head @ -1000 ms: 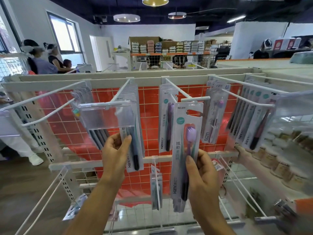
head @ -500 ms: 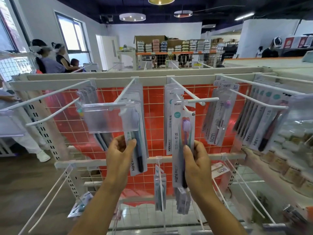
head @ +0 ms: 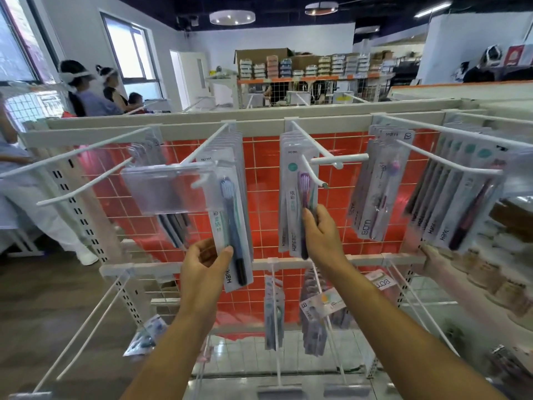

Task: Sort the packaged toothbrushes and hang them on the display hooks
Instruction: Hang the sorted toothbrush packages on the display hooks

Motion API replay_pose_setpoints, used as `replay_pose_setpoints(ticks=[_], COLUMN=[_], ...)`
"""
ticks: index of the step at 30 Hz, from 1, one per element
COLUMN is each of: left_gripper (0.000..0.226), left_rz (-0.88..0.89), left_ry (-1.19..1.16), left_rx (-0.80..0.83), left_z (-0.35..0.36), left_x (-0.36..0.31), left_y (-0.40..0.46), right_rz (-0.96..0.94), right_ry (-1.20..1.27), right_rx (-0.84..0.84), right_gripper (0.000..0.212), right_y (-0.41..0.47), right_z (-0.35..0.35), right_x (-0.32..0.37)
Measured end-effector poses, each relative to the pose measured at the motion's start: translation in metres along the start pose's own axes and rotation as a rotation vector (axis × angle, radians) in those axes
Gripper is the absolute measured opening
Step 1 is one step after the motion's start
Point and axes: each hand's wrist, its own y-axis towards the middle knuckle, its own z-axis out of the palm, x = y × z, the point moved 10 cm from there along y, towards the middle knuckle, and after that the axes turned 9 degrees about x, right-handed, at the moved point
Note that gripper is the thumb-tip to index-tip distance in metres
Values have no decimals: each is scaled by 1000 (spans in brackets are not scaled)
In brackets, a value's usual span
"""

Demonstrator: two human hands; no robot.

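- My right hand pinches the white card pack with the purple toothbrush, already threaded on the white wire hook at twelve o'clock, at the front of its row
- My left hand grips the white card pack with the dark blue toothbrush by its lower edge, at ten o'clock; it hangs beside the clear plastic label holder
- Most of the upper hooks hold packs, so I judge the sorting well along; two bare white wire hooks at nine o'clock and some loose packs low on the rack remain
- Both packs hang near upright, long axis vertical, bristles up, handles down, printed faces towards me
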Motion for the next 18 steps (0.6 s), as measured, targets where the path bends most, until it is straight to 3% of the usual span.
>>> replay_pose_setpoints(ticks=[8,12,18], left_gripper=[42,41,36], left_rz=[-136,-181,-306], left_ry=[116,126,64], left_rx=[-15,15,18], left_z=[1,8,24], left_x=[45,64,98], left_y=[-10,-17,-31], right_rz=[107,125,100], right_ry=[-96,-400,-953], right_rx=[134,170,477], right_gripper=[18,24,69], right_y=[-14,-28,-47], right_z=[-8,-32,-20], right_x=[-50,-88,-158])
